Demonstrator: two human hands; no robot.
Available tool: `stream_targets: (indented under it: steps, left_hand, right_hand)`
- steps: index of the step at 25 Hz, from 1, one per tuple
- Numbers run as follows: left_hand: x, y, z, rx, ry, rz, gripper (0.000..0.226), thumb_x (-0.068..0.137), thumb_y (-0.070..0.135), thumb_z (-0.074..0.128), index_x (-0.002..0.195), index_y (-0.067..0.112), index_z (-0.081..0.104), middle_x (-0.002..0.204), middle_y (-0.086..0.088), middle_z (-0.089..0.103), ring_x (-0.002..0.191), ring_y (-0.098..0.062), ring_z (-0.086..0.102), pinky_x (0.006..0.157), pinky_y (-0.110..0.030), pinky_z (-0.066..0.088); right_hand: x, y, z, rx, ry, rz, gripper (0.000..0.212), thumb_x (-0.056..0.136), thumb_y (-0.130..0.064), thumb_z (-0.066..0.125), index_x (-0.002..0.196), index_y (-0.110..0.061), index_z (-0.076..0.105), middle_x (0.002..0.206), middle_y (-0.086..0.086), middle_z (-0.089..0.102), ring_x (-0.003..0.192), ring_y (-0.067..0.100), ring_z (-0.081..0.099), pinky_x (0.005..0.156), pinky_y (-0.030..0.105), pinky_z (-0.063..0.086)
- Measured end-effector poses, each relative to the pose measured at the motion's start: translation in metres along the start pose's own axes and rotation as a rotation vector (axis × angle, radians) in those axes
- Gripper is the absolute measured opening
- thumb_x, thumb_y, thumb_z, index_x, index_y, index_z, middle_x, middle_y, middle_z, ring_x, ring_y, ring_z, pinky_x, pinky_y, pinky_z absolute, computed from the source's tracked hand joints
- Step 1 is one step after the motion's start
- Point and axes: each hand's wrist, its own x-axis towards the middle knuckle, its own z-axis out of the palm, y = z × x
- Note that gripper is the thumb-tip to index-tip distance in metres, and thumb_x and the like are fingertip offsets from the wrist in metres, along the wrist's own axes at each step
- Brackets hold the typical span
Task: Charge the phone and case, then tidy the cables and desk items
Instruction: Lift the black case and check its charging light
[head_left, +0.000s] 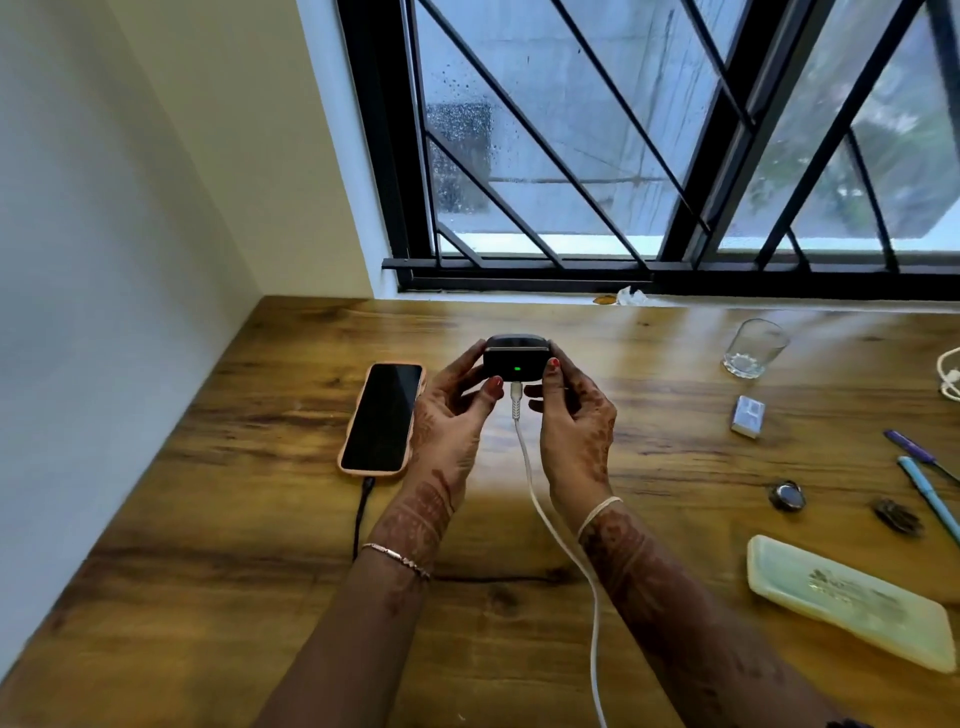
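Cradling a black earbud charging case (516, 358) just above the wooden counter (218, 545), a person is gripping it from both sides: the left hand (457, 410) is pinching its left end, the right hand (574, 415) its right end, fingers (554, 364) on each side clamped against the case. A green light is glowing on the face turned toward the wearer, and a white cable (550, 530) is sitting plugged into its underside, trailing back off the near edge of the counter.

Just left of the case, a phone (382, 418) in a peach cover is lying face up with its screen dark, a black cable (361, 514) running from its near end.

The risk, as it appears, is strain on the white plug: setting the case down carelessly could tug the connector loose or tip the case, and the slack cable could snag a wrist. Whether the phone is actually drawing power cannot be told from its dark screen.

Counted to the right of the case: one empty drinking glass (756, 347), one small box (748, 415), two pens (930, 493), one ring-like object (787, 495), one dark hair clip (897, 516), one pale green phone cover (852, 605), and one further white cable (949, 374) at the frame edge. Two charging cables are in use.
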Motion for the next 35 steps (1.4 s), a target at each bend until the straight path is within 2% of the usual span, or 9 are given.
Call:
stream_targets:
  steps: [5, 10, 16, 22, 30, 35]
  left_hand:
    - [-0.008, 0.038, 0.003, -0.06, -0.047, 0.118, 0.043, 0.085, 0.01, 0.068, 0.123, 0.029, 0.062, 0.116, 0.002, 0.07, 0.102, -0.009, 0.067, 0.087, -0.023, 0.054]
    - [-0.015, 0.06, 0.003, -0.071, -0.088, 0.193, 0.044, 0.086, 0.008, 0.066, 0.127, 0.024, 0.059, 0.114, 0.005, 0.07, 0.097, -0.004, 0.068, 0.083, -0.019, 0.054]
    - [-0.018, 0.068, 0.001, -0.066, -0.099, 0.196, 0.047, 0.087, 0.008, 0.064, 0.132, 0.017, 0.055, 0.119, 0.001, 0.068, 0.095, 0.002, 0.067, 0.09, -0.024, 0.054]
    - [-0.018, 0.069, 0.001, -0.031, -0.092, 0.185, 0.047, 0.087, 0.01, 0.064, 0.132, 0.021, 0.056, 0.119, 0.004, 0.068, 0.091, -0.003, 0.067, 0.087, -0.023, 0.055]
    - [-0.016, 0.068, 0.001, -0.011, -0.085, 0.176, 0.047, 0.087, 0.011, 0.064, 0.132, 0.021, 0.056, 0.118, 0.004, 0.068, 0.087, -0.002, 0.067, 0.08, -0.017, 0.054]
    - [-0.015, 0.067, 0.001, -0.011, -0.08, 0.174, 0.047, 0.087, 0.011, 0.065, 0.132, 0.021, 0.056, 0.118, 0.003, 0.068, 0.084, -0.002, 0.067, 0.077, -0.015, 0.053]
  right_hand:
    - [-0.006, -0.036, 0.006, 0.06, 0.011, -0.131, 0.026, 0.093, -0.03, 0.056, 0.116, -0.026, 0.067, 0.102, 0.001, 0.072, 0.076, 0.005, 0.068, 0.066, 0.016, 0.053]
    - [-0.014, -0.054, 0.011, 0.119, 0.046, -0.174, 0.025, 0.093, -0.027, 0.057, 0.115, -0.025, 0.068, 0.101, -0.001, 0.073, 0.076, 0.007, 0.069, 0.069, 0.021, 0.056]
    - [-0.018, -0.061, 0.014, 0.115, 0.043, -0.198, 0.027, 0.093, -0.027, 0.056, 0.118, -0.024, 0.066, 0.103, -0.005, 0.072, 0.082, 0.008, 0.07, 0.071, 0.022, 0.057]
    - [-0.017, -0.059, 0.017, 0.123, 0.052, -0.187, 0.025, 0.094, -0.025, 0.055, 0.117, -0.024, 0.066, 0.098, -0.016, 0.073, 0.086, 0.006, 0.07, 0.072, 0.022, 0.057]
    - [-0.016, -0.058, 0.019, 0.131, 0.056, -0.174, 0.027, 0.094, -0.025, 0.056, 0.118, -0.021, 0.067, 0.105, -0.006, 0.072, 0.089, 0.011, 0.071, 0.073, 0.024, 0.057]
    - [-0.017, -0.058, 0.019, 0.155, 0.055, -0.162, 0.027, 0.094, -0.023, 0.056, 0.119, -0.019, 0.066, 0.105, -0.007, 0.071, 0.088, 0.006, 0.07, 0.072, 0.021, 0.056]
